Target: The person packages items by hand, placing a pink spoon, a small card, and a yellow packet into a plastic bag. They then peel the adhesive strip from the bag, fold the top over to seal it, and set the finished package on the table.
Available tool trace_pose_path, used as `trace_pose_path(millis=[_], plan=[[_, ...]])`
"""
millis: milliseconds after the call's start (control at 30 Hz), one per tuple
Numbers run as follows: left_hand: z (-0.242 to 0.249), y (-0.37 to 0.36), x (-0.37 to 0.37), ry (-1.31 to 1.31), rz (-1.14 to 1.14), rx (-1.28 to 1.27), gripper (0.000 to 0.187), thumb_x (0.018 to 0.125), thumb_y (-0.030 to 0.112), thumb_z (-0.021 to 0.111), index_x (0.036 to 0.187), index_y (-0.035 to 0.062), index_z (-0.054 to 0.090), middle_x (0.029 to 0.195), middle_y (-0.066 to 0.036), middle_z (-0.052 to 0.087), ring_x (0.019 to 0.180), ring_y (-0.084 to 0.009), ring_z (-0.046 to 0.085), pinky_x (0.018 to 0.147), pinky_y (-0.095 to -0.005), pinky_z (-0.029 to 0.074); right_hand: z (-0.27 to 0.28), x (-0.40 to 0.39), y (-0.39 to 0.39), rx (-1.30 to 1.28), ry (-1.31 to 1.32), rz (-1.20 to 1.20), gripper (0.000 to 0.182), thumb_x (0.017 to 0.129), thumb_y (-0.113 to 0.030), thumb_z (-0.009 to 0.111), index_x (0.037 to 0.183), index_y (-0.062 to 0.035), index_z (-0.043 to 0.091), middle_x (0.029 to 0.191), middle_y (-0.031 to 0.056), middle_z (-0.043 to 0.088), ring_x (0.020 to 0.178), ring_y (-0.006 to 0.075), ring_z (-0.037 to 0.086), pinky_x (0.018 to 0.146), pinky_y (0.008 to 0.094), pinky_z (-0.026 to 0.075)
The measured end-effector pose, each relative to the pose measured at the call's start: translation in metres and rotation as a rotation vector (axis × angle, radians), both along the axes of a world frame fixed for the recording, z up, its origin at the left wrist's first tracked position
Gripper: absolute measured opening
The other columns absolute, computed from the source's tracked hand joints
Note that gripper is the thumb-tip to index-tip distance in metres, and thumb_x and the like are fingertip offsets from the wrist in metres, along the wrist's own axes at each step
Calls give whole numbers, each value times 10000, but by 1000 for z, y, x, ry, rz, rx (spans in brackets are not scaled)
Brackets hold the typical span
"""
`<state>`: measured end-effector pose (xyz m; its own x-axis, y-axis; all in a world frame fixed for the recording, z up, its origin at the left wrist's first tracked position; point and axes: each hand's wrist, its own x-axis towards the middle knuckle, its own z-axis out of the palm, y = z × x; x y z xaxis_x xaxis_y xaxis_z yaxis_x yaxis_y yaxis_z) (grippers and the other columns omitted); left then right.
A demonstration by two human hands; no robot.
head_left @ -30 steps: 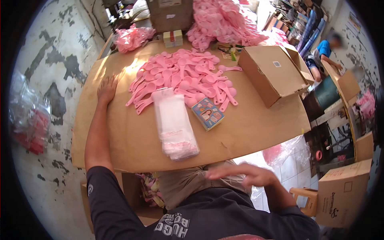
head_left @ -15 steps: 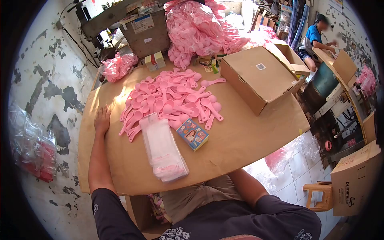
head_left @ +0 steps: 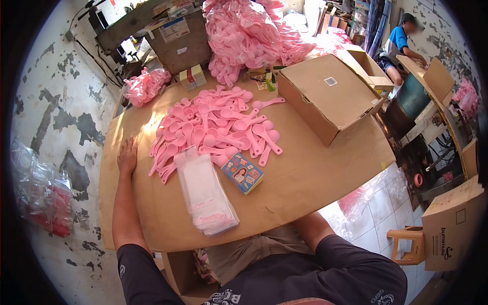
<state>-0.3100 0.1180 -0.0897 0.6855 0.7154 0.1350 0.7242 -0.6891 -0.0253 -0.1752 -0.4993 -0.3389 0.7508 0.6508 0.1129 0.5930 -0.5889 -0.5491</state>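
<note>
My left hand (head_left: 127, 155) lies flat on the brown paper-covered table (head_left: 305, 188) near its left edge, fingers stretched out and holding nothing. To the right of it spreads a loose pile of pink plastic measuring spoons (head_left: 208, 127). A stack of clear plastic bags (head_left: 206, 195) lies in front of the pile. Beside the bags sits a small blue printed box (head_left: 243, 173) with yellow sides. My right forearm runs under the table's front edge, which hides the hand.
A closed cardboard box (head_left: 330, 96) stands at the table's right. Behind the pile are a big bag of pink spoons (head_left: 244, 35), a small pale box (head_left: 192, 77) and a pink plastic bundle (head_left: 146, 86). Another person (head_left: 401, 48) works at far right, near an orange stool (head_left: 406, 245).
The view has shifted slightly. My left hand stays flat on the table, and the spoons, bags and boxes keep their places. The other person's arm has moved lower.
</note>
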Motion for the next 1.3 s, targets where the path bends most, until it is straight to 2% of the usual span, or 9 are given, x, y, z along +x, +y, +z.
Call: trace_pose_path(millis=[500, 833, 933, 1000, 1067, 1167, 1200, 1267, 1300], plan=[[8, -9, 2, 27, 45, 3, 606, 1058, 604, 257, 1623, 386, 245, 1705, -27, 229, 1560, -296, 231, 1220, -589, 205, 60, -52, 35, 159, 149, 313, 540, 1012, -440, 577, 1345, -16, 580, 1289, 232, 642, 1230, 386, 593, 1070, 454, 449], [10, -36, 17, -50, 391, -94, 554, 1077, 530, 218, 1620, 421, 218, 1720, -9, 170, 1580, -282, 162, 1220, -617, 197, 125, -153, 83, 247, 385, 743, 550, 1014, -439, 578, 1355, -8, 568, 1303, 233, 634, 1255, 390, 577, 1095, 450, 433], [15, -54, 16, -69, 441, -98, 551, 1079, 505, 219, 1621, 408, 226, 1720, -15, 171, 1578, -288, 167, 1221, -610, 201, 150, -195, 53, -49, 10, 739, 602, 1003, -501, 572, 1356, -13, 574, 1272, 248, 642, 1243, 410, 581, 1095, 446, 439], [19, -63, 13, -75, 469, -103, 553, 1079, 495, 222, 1623, 396, 230, 1720, -18, 169, 1577, -293, 169, 1222, -607, 200, 197, -196, 63, -303, 378, 1210, 640, 1021, -529, 536, 1431, -38, 512, 1329, 253, 607, 1277, 398, 567, 1099, 475, 432], [16, -67, 14, -113, 494, -124, 561, 1077, 486, 239, 1625, 371, 240, 1719, -28, 176, 1575, -303, 173, 1226, -598, 193, 237, -201, 59, 281, 851, 1445, 788, 1016, -662, 440, 1490, -33, 447, 1307, 180, 648, 1160, 294, 652, 917, 466, 539], [22, -91, 11, -174, 513, -158, 598, 1056, 476, 298, 1628, 306, 268, 1717, -30, 185, 1576, -293, 174, 1236, -585, 173, 277, -225, 72, 367, 1510, 1328, 806, 1021, -694, 392, 1526, -66, 397, 1393, 113, 603, 1208, 221, 621, 962, 424, 519], [24, -97, 10, -206, 521, -177, 613, 1044, 470, 328, 1627, 287, 278, 1717, -30, 188, 1577, -289, 172, 1239, -582, 166, 285, -234, 82, 364, 1508, 1337, 806, 1021, -694, 392, 1526, -66, 397, 1393, 113, 603, 1208, 221, 621, 962, 424, 519], [23, -105, 9, -221, 543, -194, 633, 1030, 469, 355, 1626, 269, 284, 1717, -31, 189, 1578, -285, 170, 1242, -578, 159, 296, -251, 108, 637, 2260, 925, 733, 1020, -674, 440, 1512, -129, 436, 1412, 68, 586, 1222, 186, 603, 999, 383, 492], [24, -109, 9, -229, 557, -217, 654, 1016, 469, 382, 1626, 251, 289, 1716, -33, 190, 1579, -281, 168, 1244, -574, 152, 300, -254, 118, 633, 2255, 938, 733, 1020, -674, 440, 1512, -129, 436, 1412, 68, 586, 1222, 186, 603, 999, 383, 492]])
